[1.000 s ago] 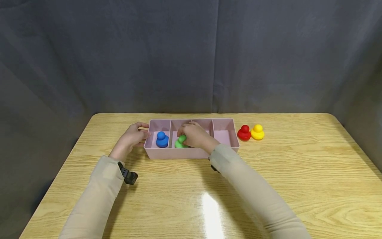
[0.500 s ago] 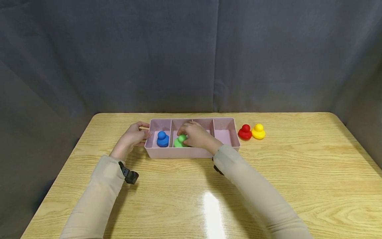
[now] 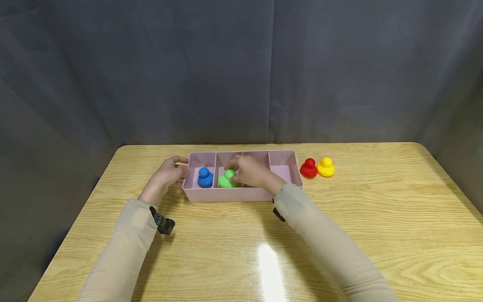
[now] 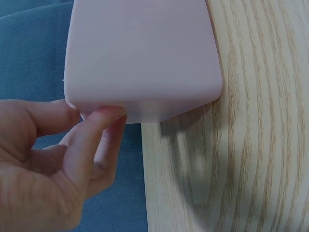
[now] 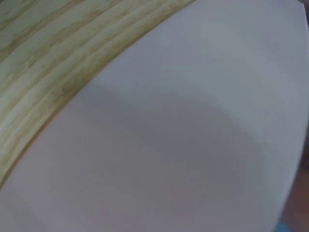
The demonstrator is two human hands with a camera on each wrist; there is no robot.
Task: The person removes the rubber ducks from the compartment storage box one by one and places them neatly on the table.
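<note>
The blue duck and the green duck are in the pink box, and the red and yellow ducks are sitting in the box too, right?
Not quite. The head view shows the red duck and yellow duck on the table, right of the pink box. The blue duck and green duck are inside.

1. A light wooden table (image 3: 377, 218) with rounded corners carried all items.
2. A pink compartmented tray (image 3: 241, 194) sat on its far middle.
3. A red duck (image 3: 308, 168) and yellow duck (image 3: 325, 167) stood touching, just right of it.

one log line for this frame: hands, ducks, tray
left hand: holds pink tray end | right hand: grips green duck, middle compartment | blue duck: left compartment | red duck, yellow duck: on table
</note>
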